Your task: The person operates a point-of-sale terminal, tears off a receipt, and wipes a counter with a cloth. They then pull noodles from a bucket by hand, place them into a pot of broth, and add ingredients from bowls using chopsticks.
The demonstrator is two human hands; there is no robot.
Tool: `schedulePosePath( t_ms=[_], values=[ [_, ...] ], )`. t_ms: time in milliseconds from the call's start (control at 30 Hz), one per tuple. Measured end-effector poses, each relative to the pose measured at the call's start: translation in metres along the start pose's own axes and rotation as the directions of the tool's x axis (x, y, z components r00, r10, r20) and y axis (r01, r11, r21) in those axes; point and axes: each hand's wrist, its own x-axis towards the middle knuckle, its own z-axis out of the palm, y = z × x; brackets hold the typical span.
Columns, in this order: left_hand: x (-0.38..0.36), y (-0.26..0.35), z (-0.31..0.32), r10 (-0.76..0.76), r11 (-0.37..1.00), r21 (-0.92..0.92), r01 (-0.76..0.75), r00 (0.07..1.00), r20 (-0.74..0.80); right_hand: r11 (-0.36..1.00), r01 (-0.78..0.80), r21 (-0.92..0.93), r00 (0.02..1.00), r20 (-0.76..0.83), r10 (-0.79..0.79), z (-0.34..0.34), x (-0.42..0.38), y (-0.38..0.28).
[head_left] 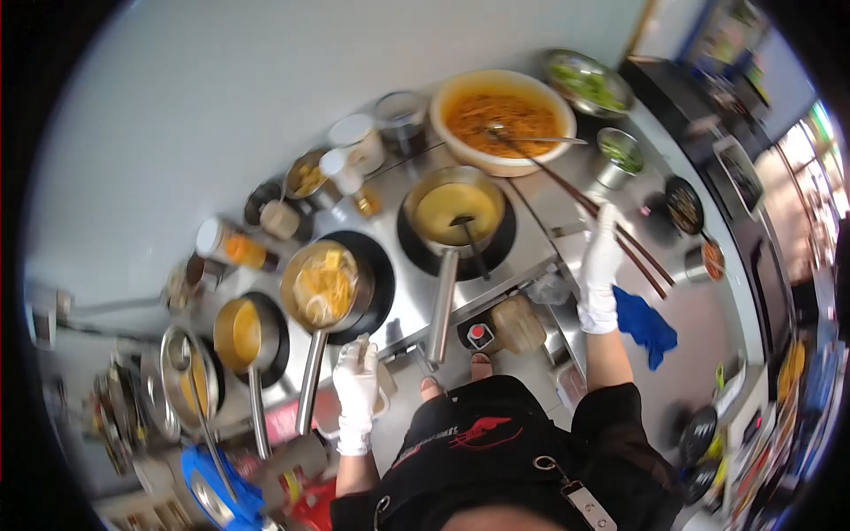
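My right hand (602, 257), in a white glove, holds long dark chopsticks (633, 241), their far ends over the large white bowl (440, 133) of shredded orange food. Near the handle of a pan (312, 380) is my left hand (356, 380), also gloved, its fingers apart and nothing visible in them. That pan holds noodles and yellow pieces. A saucepan (456, 208) of yellow liquid with a black utensil stands between my hands, on a black burner. Further left, a smaller pan (239, 334) contains yellow-orange liquid.
Jars and bottles (354, 142) line the wall behind the burners. Bowls of greens (589, 84) stand at the back right. A blue cloth (645, 326) lies right of my right hand. A lidded blue item (212, 487) is at the lower left.
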Motion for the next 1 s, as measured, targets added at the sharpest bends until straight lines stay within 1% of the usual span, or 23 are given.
schedulePosePath(
  t_ms=[33,67,133,200,233,267,333,367,400,467,533,600,633,667,700,733,767,800,867,900,933,967,1000],
  values=[
    [-0.003,0.003,-0.002,-0.092,0.996,0.017,0.092,0.996,-0.003,0.999,-0.032,0.028,0.999,-0.014,0.032,0.006,0.004,0.003],
    [-0.009,-0.006,-0.002,-0.140,0.984,0.107,0.141,0.990,-0.018,0.996,-0.073,0.055,0.997,-0.020,0.074,0.011,0.008,0.007],
    [-0.012,0.007,-0.016,-0.193,0.969,0.146,0.197,0.980,-0.045,0.988,-0.136,0.080,0.990,0.052,0.132,0.020,0.008,0.010],
    [-0.026,-0.016,-0.015,-0.254,0.958,0.089,0.271,0.952,-0.169,0.958,-0.224,0.179,0.970,0.140,0.201,0.028,0.000,0.016],
    [-0.028,-0.014,-0.025,-0.267,0.932,0.194,0.306,0.942,-0.201,0.948,-0.266,0.172,0.951,0.208,0.229,0.039,-0.008,0.012],
    [-0.033,-0.023,-0.031,-0.262,0.928,0.202,0.313,0.934,-0.241,0.940,-0.301,0.162,0.931,0.265,0.253,0.051,-0.019,0.008],
    [-0.038,-0.029,-0.048,-0.262,0.862,0.358,0.358,0.921,-0.289,0.919,-0.361,0.161,0.844,0.476,0.248,0.074,-0.043,0.010],
    [-0.041,-0.037,-0.054,-0.304,0.861,0.322,0.394,0.906,-0.294,0.964,-0.264,0.045,0.802,0.566,0.193,0.084,-0.054,0.014],
    [-0.041,-0.036,-0.064,-0.337,0.794,0.432,0.428,0.901,-0.273,0.988,-0.145,-0.059,0.743,0.653,0.148,0.094,-0.065,0.018],
    [-0.047,-0.056,-0.074,-0.210,0.767,0.538,0.350,0.929,-0.304,0.991,-0.129,-0.020,0.631,0.770,0.098,0.128,-0.094,0.011],
    [-0.052,-0.073,-0.084,-0.217,0.738,0.568,0.364,0.925,-0.312,0.994,-0.069,-0.090,0.531,0.840,0.113,0.153,-0.117,0.015],
    [-0.053,-0.083,-0.093,-0.227,0.713,0.593,0.373,0.924,-0.308,0.996,-0.075,0.049,0.484,0.875,-0.007,0.173,-0.140,0.039],
    [-0.052,-0.085,-0.099,-0.239,0.746,0.544,0.383,0.918,-0.317,0.994,-0.088,0.066,0.457,0.889,-0.019,0.183,-0.149,0.043],
    [-0.054,-0.089,-0.102,-0.256,0.778,0.492,0.391,0.912,-0.321,0.986,-0.153,-0.061,0.415,0.902,0.120,0.189,-0.155,0.045],
    [-0.057,-0.092,-0.099,-0.163,0.844,0.413,0.342,0.897,-0.410,0.994,-0.069,-0.082,0.459,0.882,0.105,0.193,-0.159,0.031],
    [-0.061,-0.091,-0.093,-0.165,0.849,0.406,0.337,0.900,-0.404,0.995,0.022,-0.099,0.502,0.862,0.075,0.198,-0.160,0.019],
    [-0.067,-0.087,-0.084,-0.311,0.905,0.181,0.385,0.888,-0.338,0.998,0.035,-0.057,0.575,0.818,0.026,0.198,-0.163,0.029],
    [-0.073,-0.083,-0.073,-0.437,0.897,-0.048,0.439,0.868,-0.236,0.998,-0.040,-0.052,0.609,0.791,0.066,0.197,-0.165,0.025],
    [-0.089,-0.103,-0.019,-0.362,0.916,-0.162,0.368,0.930,0.065,0.998,-0.032,-0.058,0.621,0.781,0.065,0.191,-0.162,0.015],
    [-0.084,-0.100,0.004,-0.553,0.657,-0.300,0.692,0.712,0.433,0.997,-0.034,-0.070,0.623,0.778,0.076,0.189,-0.162,0.005],
    [-0.083,-0.113,0.034,-0.542,0.531,-0.284,0.798,0.578,0.610,0.995,-0.079,-0.064,0.649,0.754,0.100,0.187,-0.166,-0.002],
    [-0.083,-0.130,0.072,-0.546,0.351,-0.336,0.874,0.482,0.685,0.995,-0.081,-0.059,0.663,0.743,0.098,0.182,-0.170,-0.006],
    [-0.081,-0.143,0.105,-0.606,0.177,-0.351,0.920,0.383,0.698,0.996,-0.080,-0.050,0.675,0.732,0.091,0.177,-0.172,-0.010]
  ],
)
